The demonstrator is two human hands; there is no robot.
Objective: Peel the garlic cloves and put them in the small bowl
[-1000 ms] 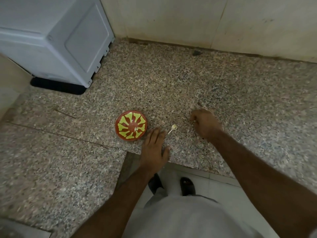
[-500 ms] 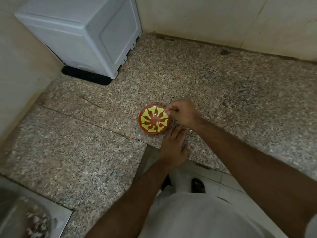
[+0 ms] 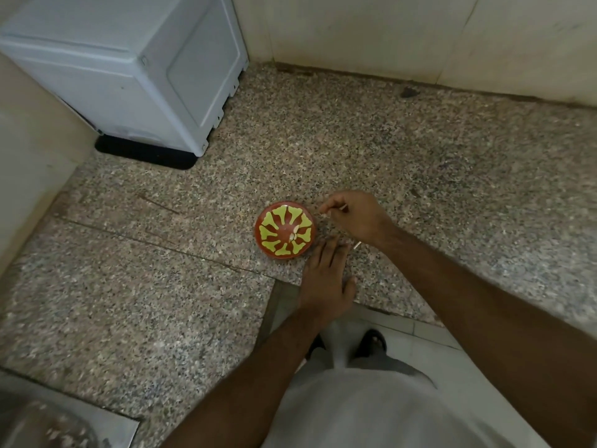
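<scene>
Head view: a speckled granite surface [image 3: 371, 147] fills a corner between pale walls [image 3: 403, 33], with a step in its front edge where the person stands. A white appliance [image 3: 129, 76] sits on a black mat [image 3: 145, 155] at about ten o'clock from the bowl, against the left wall. At the lower left corner a steel sink [image 3: 48, 428] shows, with pale scraps lying in it, blurred.

The small bowl [image 3: 285, 230], red-brown with a yellow flower pattern inside, stands on the surface near its front edge, a little left of centre. Two or three pale peeled garlic cloves [image 3: 294, 233] lie inside it, just right of its middle.

The right hand [image 3: 355, 218] hangs at three o'clock from the bowl, just beside the rim. Its thumb and forefinger are curled and pinch a thin pale bit of garlic skin [image 3: 342, 207]; what exactly it is cannot be told for certain at this size. A thin pale sliver [image 3: 357, 245] lies on the surface under the right wrist.

The left hand [image 3: 326, 279] lies flat on the surface at five o'clock from the bowl, palm down, fingers straight and spread a little, their tips close to the bowl's near rim; whether they touch it cannot be told. It holds nothing.

Below, a light shirt [image 3: 371, 412], dark footwear [image 3: 373, 342] and a pale tiled floor [image 3: 420, 347] show.
</scene>
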